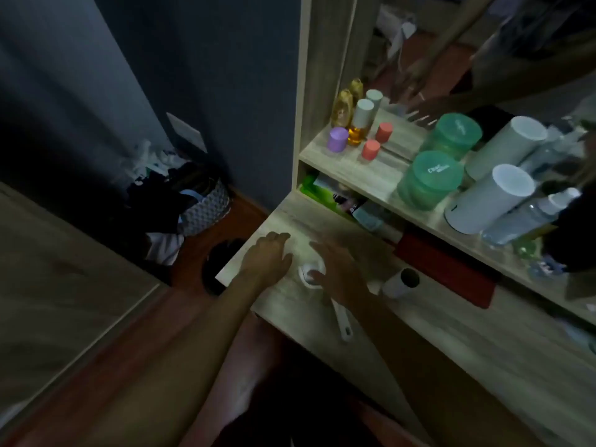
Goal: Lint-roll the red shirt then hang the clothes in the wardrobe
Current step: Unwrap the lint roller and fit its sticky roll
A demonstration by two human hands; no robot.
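Note:
A white lint roller (342,321) lies on the pale wooden dresser top (419,333), its head under my hands and its handle pointing toward me. My right hand (338,269) hovers over the roller's head, fingers spread, and I cannot tell whether it touches it. My left hand (269,258) rests flat on the dresser just left of the roller, holding nothing. A spare paper roll (401,282) lies to the right of my right hand. The red shirt is not identifiable in view; a red flat thing (448,269) sits under the shelf.
A shelf (364,175) above the dresser holds bottles, small caps, two green tubs (430,180) and white cylinders (490,198), with a mirror behind. A laundry basket (200,208) full of clothes stands on the floor at left beside the blue wall.

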